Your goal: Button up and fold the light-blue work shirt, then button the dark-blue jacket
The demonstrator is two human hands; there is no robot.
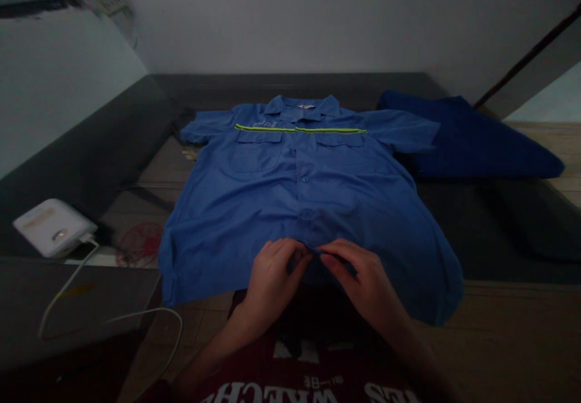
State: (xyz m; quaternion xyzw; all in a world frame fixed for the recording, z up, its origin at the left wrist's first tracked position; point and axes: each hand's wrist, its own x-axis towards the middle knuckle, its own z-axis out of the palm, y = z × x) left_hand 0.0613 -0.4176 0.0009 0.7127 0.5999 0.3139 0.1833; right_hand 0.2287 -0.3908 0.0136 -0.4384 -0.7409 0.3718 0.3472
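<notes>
A blue short-sleeved work shirt (290,185) with a yellow-green reflective stripe across the chest lies face up on a dark surface, collar away from me. My left hand (272,279) and my right hand (358,282) meet at the shirt's lower front placket, near the hem. Both hands have their fingers curled and pinched on the fabric edges at the bottom button area. The buttons higher up the front appear fastened.
A darker blue garment (472,140) lies at the back right. A white device (52,227) with a white cable (91,306) sits at the left. A dark ledge and light wall run along the left; wooden flooring shows at the right.
</notes>
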